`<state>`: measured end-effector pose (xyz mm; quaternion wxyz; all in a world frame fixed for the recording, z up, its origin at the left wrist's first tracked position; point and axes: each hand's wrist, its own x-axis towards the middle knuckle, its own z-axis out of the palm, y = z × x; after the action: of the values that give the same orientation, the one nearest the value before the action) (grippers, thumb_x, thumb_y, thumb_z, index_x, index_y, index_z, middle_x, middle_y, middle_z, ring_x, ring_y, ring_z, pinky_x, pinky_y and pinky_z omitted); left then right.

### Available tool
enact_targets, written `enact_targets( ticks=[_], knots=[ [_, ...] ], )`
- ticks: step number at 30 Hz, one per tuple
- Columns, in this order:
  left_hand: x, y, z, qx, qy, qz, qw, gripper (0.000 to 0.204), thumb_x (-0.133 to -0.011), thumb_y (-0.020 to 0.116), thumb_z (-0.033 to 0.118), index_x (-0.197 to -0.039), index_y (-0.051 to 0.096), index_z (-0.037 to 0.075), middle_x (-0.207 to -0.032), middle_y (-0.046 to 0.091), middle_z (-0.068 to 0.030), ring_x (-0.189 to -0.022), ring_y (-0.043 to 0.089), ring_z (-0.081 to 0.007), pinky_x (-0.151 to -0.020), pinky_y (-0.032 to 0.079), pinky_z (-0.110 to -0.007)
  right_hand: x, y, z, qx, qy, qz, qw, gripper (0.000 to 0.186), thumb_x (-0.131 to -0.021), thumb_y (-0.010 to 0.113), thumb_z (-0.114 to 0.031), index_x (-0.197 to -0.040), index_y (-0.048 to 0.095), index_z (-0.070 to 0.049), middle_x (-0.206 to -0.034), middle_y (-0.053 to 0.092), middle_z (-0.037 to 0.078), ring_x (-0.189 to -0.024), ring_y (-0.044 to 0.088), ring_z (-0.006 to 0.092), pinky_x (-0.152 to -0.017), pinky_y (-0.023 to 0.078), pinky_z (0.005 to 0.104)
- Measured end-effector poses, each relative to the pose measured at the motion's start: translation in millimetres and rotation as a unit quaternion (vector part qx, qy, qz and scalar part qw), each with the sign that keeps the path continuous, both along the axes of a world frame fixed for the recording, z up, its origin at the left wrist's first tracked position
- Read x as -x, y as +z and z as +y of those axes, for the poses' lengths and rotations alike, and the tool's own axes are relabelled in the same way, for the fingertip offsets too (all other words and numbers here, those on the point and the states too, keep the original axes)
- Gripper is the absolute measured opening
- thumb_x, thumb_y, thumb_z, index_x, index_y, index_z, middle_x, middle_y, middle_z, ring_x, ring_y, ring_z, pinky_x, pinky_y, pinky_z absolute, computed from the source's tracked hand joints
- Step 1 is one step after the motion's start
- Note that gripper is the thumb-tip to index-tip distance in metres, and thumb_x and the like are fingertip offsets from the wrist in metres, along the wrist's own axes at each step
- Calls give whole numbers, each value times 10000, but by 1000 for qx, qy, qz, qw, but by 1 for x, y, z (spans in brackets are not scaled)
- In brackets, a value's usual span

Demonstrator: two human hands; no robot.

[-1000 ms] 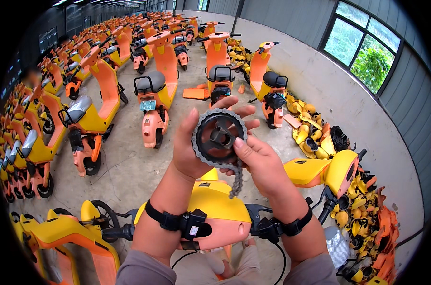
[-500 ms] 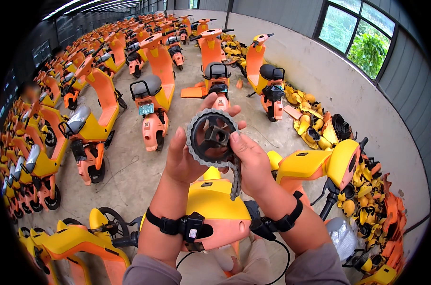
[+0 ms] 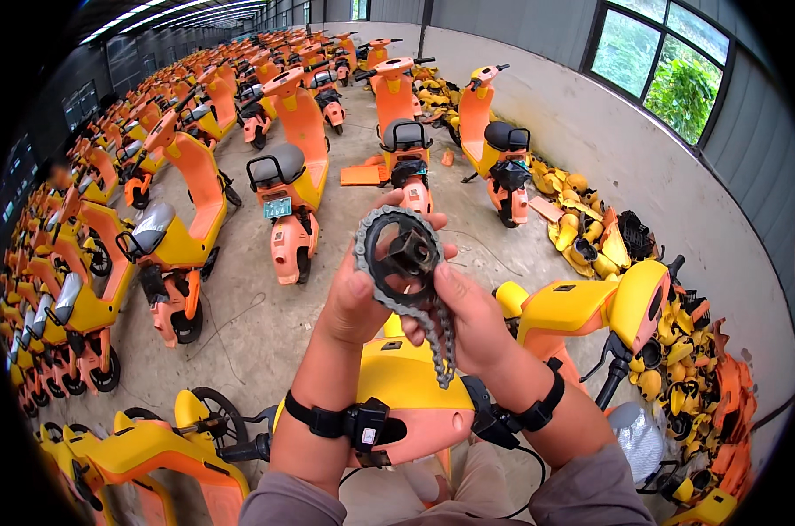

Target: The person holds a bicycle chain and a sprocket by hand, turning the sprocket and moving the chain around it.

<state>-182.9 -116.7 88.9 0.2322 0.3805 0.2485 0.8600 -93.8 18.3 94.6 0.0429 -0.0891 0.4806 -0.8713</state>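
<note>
A grey roller chain wraps the rim of a round black sprocket with a blocky hub. Its loose end hangs down below the rim, doubled over. My left hand cups the sprocket from behind and the left, its thumb beside the rim and fingertips showing past the top and right. My right hand presses its thumb on the sprocket's right edge, near where the chain drops away; its other fingers are curled and partly hidden. Both hands hold the sprocket up over a yellow and orange scooter front.
Another scooter stands close on my right, and several more at the lower left. Rows of orange scooters fill the hall ahead. Yellow and orange body panels lie heaped along the right wall.
The sprocket has tilted, its face turning more to the right. The chain's loose end hangs lower and spreads into two strands. Both hands still hold on.
</note>
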Motion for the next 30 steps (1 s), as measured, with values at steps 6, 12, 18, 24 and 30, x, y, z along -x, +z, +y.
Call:
enact_targets(
  ticks=[6, 12, 18, 24, 30],
  knots=[
    [15, -14, 0, -178, -86, -63, 978, 1012, -835, 561, 736, -1518, 246, 58, -1367, 462, -374, -1078, 634, -507, -857, 594, -535, -11, 4, -11, -106, 140, 37, 984, 427, -1018, 558, -360, -1238, 532, 4, -965, 674, 112, -854, 642, 175, -794, 518, 306],
    [17, -8, -2, -97, -52, -123, 986, 992, -850, 367, 829, -1406, 407, 8, -1188, 615, -322, -920, 710, -388, -768, 622, -430, -10, 2, -10, -112, 179, 18, 977, 347, -964, 655, -236, -1190, 565, 11, -967, 671, 93, -874, 644, 162, -817, 516, 308],
    [22, -9, -8, -113, -33, -153, 981, 909, -895, 378, 767, -1412, 428, 21, -1267, 593, -307, -954, 705, -389, -909, 570, -481, -8, 0, 0, -49, 83, 18, 995, 241, -987, 589, -220, -1074, 605, 4, -882, 666, 90, -798, 640, 158, -744, 512, 301],
    [24, -13, -8, -85, -21, -231, 969, 839, -909, 395, 741, -1322, 505, 19, -1266, 593, -259, -990, 680, -317, -960, 528, -453, -4, 1, 1, 9, 47, 20, 999, 338, -1031, 476, -339, -1070, 580, -19, -866, 658, 136, -727, 598, 174, -673, 472, 292],
    [27, -18, -7, -71, -32, -249, 965, 812, -917, 414, 710, -1300, 511, 0, -1296, 565, -234, -1035, 652, -298, -955, 530, -448, -2, -6, 1, 3, 89, 48, 995, 406, -1024, 511, -373, -1214, 533, -15, -1017, 644, 123, -814, 605, 169, -709, 481, 284]
  ],
)
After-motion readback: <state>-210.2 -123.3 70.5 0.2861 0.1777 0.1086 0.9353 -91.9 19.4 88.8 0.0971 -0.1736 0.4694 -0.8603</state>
